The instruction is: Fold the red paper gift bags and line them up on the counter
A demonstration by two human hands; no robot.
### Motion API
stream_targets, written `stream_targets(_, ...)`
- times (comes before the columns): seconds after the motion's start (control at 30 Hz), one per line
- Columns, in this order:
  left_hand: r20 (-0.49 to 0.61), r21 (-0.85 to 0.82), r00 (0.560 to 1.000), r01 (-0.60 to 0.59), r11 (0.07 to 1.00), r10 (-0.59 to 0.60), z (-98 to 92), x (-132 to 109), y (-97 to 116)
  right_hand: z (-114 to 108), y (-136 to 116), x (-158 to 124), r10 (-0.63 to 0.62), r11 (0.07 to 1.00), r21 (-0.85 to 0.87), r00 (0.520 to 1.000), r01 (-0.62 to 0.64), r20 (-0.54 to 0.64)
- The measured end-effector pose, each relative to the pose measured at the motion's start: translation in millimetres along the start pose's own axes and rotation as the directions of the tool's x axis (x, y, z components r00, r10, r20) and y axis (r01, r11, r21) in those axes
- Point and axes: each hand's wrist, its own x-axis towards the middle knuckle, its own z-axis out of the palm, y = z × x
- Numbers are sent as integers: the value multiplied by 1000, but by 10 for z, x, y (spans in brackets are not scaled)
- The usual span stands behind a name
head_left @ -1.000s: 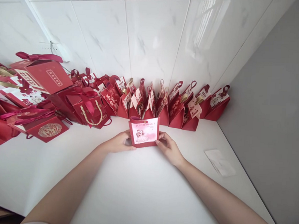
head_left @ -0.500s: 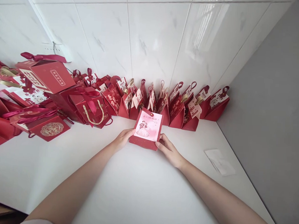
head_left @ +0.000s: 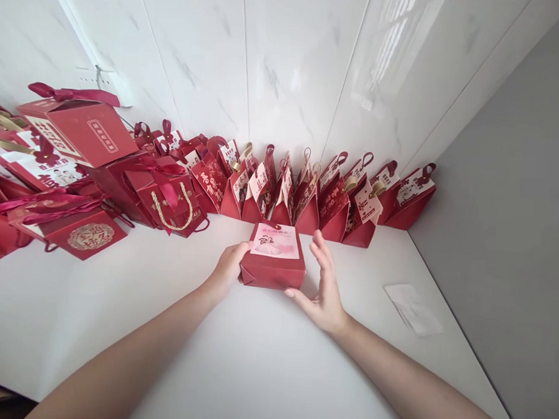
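A red gift box (head_left: 276, 273) is low over or on the white table in the middle of the view; whether it touches the table I cannot tell. A pink card with a drawn couple (head_left: 276, 241) covers much of its upper face. My left hand (head_left: 232, 261) grips the box's left side, the fingers partly hidden behind it. My right hand (head_left: 324, 293) is beside the box on the right, thumb and fingers spread apart, the thumb tip close to the lower right edge.
Along the tiled wall (head_left: 296, 66) runs a row of red triangular gift boxes (head_left: 366, 217). Larger ribboned boxes (head_left: 84, 130) are stacked at the left. A clear plastic packet (head_left: 413, 309) lies on the table (head_left: 261, 371) at right, near a grey panel (head_left: 509, 203).
The box has tipped so its front side shows and the card looks flatter. My right hand has come off its right side and opened. My left hand keeps its hold.
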Motion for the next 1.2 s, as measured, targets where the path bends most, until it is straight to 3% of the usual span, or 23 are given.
stream_targets(0.17,58,282,991,-133,950,122,-22,67,-100,20,41,27,-22,993,-115,988,40,153)
stream_targets(0.27,2,530,964,-228,817,267,-80,78,-75,41,79,29,-1,995,-96,982,20,191)
stream_targets(0.33,9,619,895,-355,701,446,-134,71,-4,47,113,41,19,998,-67,984,-7,176)
stream_targets(0.37,73,615,851,-449,649,520,-158,65,35,46,131,53,22,999,-48,986,-14,167)
stream_targets(0.43,307,545,749,-644,537,587,-184,53,90,39,165,87,16,1000,-6,985,-16,171)
stream_targets(0.5,511,506,669,-742,440,539,-175,47,87,28,193,127,11,999,28,982,-16,188)
stream_targets(0.57,553,546,667,-743,386,500,-141,54,28,20,215,158,10,999,44,979,-19,203)
stream_targets(0.63,516,582,683,-723,372,517,-108,72,-46,20,231,170,8,999,49,979,-19,206)
stream_targets(0.8,526,589,659,-738,330,537,-98,106,-95,50,261,148,-5,999,47,983,-3,186)
stream_targets(1.2,567,545,648,-758,359,508,-135,92,-49,-6,243,104,-61,996,-51,965,76,256)
